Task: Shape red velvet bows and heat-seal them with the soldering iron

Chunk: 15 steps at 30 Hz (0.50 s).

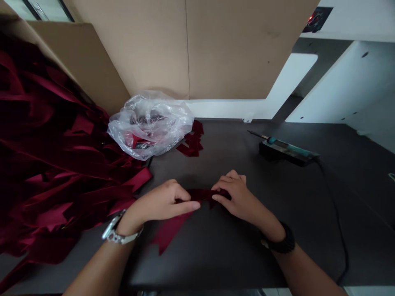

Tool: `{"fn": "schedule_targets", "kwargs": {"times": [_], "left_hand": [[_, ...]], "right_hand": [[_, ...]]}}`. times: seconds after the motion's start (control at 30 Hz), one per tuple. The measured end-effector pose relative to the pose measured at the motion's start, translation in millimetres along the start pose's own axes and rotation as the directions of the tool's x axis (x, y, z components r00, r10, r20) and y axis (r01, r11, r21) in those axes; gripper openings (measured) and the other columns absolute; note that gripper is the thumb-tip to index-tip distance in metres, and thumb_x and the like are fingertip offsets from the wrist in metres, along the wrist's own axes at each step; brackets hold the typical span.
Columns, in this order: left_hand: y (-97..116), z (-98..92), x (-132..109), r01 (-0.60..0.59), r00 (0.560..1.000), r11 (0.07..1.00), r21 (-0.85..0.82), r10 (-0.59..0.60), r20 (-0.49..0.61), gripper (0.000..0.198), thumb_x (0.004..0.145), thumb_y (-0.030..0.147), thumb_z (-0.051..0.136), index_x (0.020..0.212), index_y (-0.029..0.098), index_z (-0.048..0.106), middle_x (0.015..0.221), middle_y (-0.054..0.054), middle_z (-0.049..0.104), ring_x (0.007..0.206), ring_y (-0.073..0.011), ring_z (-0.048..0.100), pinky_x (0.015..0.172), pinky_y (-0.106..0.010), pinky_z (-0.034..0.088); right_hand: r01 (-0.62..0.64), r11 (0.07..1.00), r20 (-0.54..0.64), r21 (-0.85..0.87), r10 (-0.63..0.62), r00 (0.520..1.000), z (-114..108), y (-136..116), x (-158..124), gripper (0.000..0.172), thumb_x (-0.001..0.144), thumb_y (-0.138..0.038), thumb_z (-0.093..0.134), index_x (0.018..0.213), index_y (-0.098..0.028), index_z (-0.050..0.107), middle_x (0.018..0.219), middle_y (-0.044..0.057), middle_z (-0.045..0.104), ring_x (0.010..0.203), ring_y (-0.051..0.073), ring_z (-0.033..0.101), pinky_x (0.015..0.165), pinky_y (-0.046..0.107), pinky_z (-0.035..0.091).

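Observation:
A dark red velvet ribbon point(173, 231) stretches between my two hands over the dark tabletop. My left hand point(168, 201) pinches it with the thumb on top, and a notched tail hangs down to the left below that hand. My right hand point(236, 195) is closed on the ribbon's other part, thumb and fingertips pressed together. Parts of the ribbon are hidden under the fingers of both hands. A few short pieces of the same red ribbon point(194, 142) lie on the table beyond my hands.
A big heap of red ribbons point(61, 172) fills the left side. A clear plastic bag point(151, 123) with things inside stands at the back, before cardboard panels point(216, 49). To the right a soldering iron point(274, 144) rests on a black stand, its cord point(335, 209) running toward the front edge.

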<state>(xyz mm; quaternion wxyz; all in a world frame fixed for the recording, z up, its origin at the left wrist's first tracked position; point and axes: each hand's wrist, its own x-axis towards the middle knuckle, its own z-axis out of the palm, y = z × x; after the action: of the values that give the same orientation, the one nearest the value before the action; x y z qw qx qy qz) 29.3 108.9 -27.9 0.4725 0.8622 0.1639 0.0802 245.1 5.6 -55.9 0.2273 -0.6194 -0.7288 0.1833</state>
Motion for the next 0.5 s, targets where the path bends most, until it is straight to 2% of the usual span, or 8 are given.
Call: {"fn": "schedule_targets", "kwargs": {"times": [0.07, 0.1, 0.13, 0.2, 0.27, 0.4, 0.5], "left_hand": [[-1, 11.8, 4, -0.022, 0.976, 0.969, 0.248, 0.075, -0.206, 0.033, 0.085, 0.044, 0.061, 0.067, 0.016, 0.065, 0.06, -0.001, 0.059, 0.059, -0.0134, 0.051, 0.064, -0.026, 0.039], [-3, 19.7, 7, -0.044, 0.954, 0.949, 0.311, 0.132, -0.268, 0.025, 0.081, 0.042, 0.066, 0.079, 0.017, 0.066, 0.074, -0.003, 0.064, 0.071, -0.0165, 0.056, 0.07, -0.027, 0.04], [-5, 27.8, 11, -0.069, 0.945, 0.941, 0.33, 0.168, -0.282, 0.025, 0.079, 0.039, 0.07, 0.092, 0.018, 0.065, 0.089, -0.005, 0.066, 0.083, -0.0193, 0.058, 0.077, -0.029, 0.041], [-11, 41.2, 17, -0.089, 0.951, 0.961, 0.264, 0.161, -0.264, 0.031, 0.079, 0.03, 0.071, 0.104, 0.019, 0.059, 0.102, -0.006, 0.065, 0.093, -0.0199, 0.059, 0.082, -0.029, 0.042], [-15, 48.3, 21, -0.056, 0.952, 0.989, 0.136, 0.094, -0.292, 0.022, 0.081, 0.022, 0.069, 0.1, 0.018, 0.058, 0.097, -0.004, 0.065, 0.089, -0.0173, 0.06, 0.079, -0.027, 0.043], [-21, 47.9, 24, 0.009, 0.936, 0.996, -0.088, -0.039, -0.35, 0.017, 0.076, 0.021, 0.073, 0.088, 0.017, 0.061, 0.087, -0.002, 0.066, 0.082, -0.0159, 0.06, 0.077, -0.026, 0.044], [-23, 46.1, 25, 0.032, 0.942, 0.975, -0.22, -0.103, -0.32, 0.015, 0.076, 0.022, 0.072, 0.086, 0.016, 0.064, 0.085, -0.002, 0.067, 0.081, -0.0156, 0.06, 0.078, -0.026, 0.044]], "right_hand": [[0.045, 0.994, -0.031, -0.098, -0.048, 0.998, 4, -4, 0, 0.004, 0.086, -0.02, 0.065, 0.09, -0.02, 0.067, 0.084, 0.005, 0.065, 0.091, 0.024, 0.046, 0.08, 0.04, 0.026], [0.069, 0.99, -0.036, -0.12, -0.074, 0.997, 6, -6, 0, 0.006, 0.086, -0.019, 0.065, 0.092, -0.02, 0.067, 0.084, 0.005, 0.064, 0.092, 0.024, 0.046, 0.081, 0.04, 0.026], [0.086, 0.988, -0.038, -0.125, -0.092, 0.995, 8, -7, 0, 0.007, 0.087, -0.018, 0.064, 0.093, -0.02, 0.067, 0.084, 0.005, 0.064, 0.091, 0.024, 0.046, 0.081, 0.041, 0.026], [0.096, 0.991, -0.042, -0.097, -0.101, 0.994, 10, -8, 1, 0.006, 0.086, -0.018, 0.064, 0.092, -0.019, 0.065, 0.082, 0.004, 0.064, 0.089, 0.023, 0.047, 0.08, 0.039, 0.026], [0.073, 0.997, -0.042, -0.029, -0.075, 0.996, 12, -8, 3, 0.004, 0.085, -0.017, 0.066, 0.087, -0.018, 0.063, 0.078, 0.003, 0.063, 0.085, 0.022, 0.047, 0.078, 0.038, 0.028], [-0.02, 0.993, -0.056, 0.119, 0.027, 0.998, 12, -3, 5, 0.011, 0.081, -0.014, 0.07, 0.087, -0.02, 0.064, 0.077, 0.001, 0.06, 0.082, 0.02, 0.049, 0.078, 0.036, 0.03], [-0.082, 0.977, -0.074, 0.199, 0.098, 0.992, 11, 0, 5, 0.01, 0.08, -0.013, 0.071, 0.085, -0.021, 0.066, 0.08, 0.002, 0.057, 0.08, 0.019, 0.05, 0.079, 0.035, 0.032]]}}
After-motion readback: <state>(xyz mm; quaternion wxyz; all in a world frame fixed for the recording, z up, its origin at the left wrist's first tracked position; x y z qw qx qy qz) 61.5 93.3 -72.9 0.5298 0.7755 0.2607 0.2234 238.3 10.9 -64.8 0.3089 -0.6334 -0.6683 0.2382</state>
